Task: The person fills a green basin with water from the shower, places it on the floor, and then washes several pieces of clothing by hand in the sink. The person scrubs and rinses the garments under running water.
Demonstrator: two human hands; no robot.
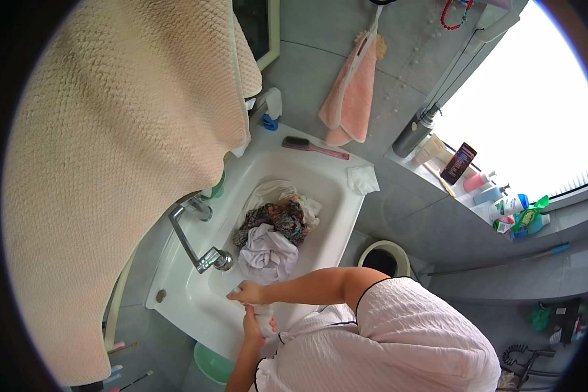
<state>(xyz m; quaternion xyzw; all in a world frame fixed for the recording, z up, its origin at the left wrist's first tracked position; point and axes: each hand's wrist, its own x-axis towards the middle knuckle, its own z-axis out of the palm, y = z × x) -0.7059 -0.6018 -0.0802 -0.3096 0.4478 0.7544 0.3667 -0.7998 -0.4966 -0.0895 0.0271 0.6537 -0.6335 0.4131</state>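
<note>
My right hand (247,292) is closed on one end of a bunched white cloth (263,318). Just below it, my left hand (254,327) wraps around the same cloth, its fingertips showing on the far side. Both hands are over the near end of a white washbasin (323,235). Inside the basin lie a crumpled pale white garment (269,252), a dark patterned fabric (274,220) and a cream-white cloth (274,188) in a heap. A chrome swivel faucet (188,240) reaches over the basin's left side.
A large beige towel (127,147) hangs at the left. On the basin's rim lie a pink-handled brush (316,148) and a folded white cloth (363,180). Bottles stand along the windowsill (480,210). A green basin (213,365) and a bin (384,259) stand below.
</note>
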